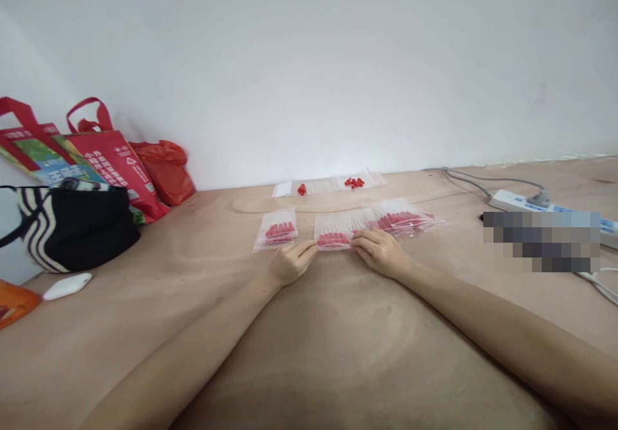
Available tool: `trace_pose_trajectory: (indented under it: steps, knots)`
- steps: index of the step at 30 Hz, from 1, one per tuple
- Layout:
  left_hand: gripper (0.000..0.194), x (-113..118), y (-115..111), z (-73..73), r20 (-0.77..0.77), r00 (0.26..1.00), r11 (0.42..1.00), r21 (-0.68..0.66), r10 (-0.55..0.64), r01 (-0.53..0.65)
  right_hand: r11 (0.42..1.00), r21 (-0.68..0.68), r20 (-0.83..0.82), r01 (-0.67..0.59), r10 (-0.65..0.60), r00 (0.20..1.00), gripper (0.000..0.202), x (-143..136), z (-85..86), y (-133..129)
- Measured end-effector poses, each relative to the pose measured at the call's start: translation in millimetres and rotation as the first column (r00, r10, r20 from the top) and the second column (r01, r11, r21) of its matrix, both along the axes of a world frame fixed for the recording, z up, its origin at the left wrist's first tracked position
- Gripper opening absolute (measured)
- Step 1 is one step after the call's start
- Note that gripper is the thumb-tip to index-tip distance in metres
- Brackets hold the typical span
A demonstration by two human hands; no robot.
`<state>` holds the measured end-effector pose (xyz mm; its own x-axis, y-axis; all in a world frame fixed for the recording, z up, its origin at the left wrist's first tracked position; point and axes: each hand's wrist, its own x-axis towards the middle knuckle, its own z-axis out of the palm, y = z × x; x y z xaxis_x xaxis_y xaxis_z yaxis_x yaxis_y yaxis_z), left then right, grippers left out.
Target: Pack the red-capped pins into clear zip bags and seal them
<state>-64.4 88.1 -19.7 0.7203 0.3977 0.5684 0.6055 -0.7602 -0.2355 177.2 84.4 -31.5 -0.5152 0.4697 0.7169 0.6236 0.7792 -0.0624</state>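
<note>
Clear bag (333,232) of red pieces (333,239), pinched in left hand (290,262) and right hand (381,252) grip.

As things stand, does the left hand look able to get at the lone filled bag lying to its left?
Probably yes: the left hand pinches the middle bag, and only bare tabletop separates it from the lone filled bag.

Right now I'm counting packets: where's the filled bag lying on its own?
In the head view, the lone bag lies on the table left of centre, just beyond the left hand, apart from the bag both hands pinch.
</note>
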Motion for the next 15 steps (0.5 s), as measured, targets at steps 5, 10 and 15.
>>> trace_pose_trajectory:
  steps: [5, 10, 15]
  knots:
    - [0.021, -4, 6, 2.6, -0.022, 0.997, 0.988, 0.135, -0.067, 0.07, 0.994, 0.089, 0.014, 0.058, -0.06, 0.998, 0.019, -2, 1.4, 0]
    - [0.016, -4, 11, 1.6, -0.03, 0.986, 0.941, 0.296, -0.163, 0.164, 0.98, 0.191, 0.045, 0.058, -0.067, 0.997, 0.017, -3, 1.3, 4]
    - [0.013, -2, 9, 4.4, -0.013, 0.982, 0.919, 0.35, -0.19, 0.183, 0.916, 0.401, 0.138, 0.018, -0.08, 0.987, 0.016, 2, 3.9, 6]
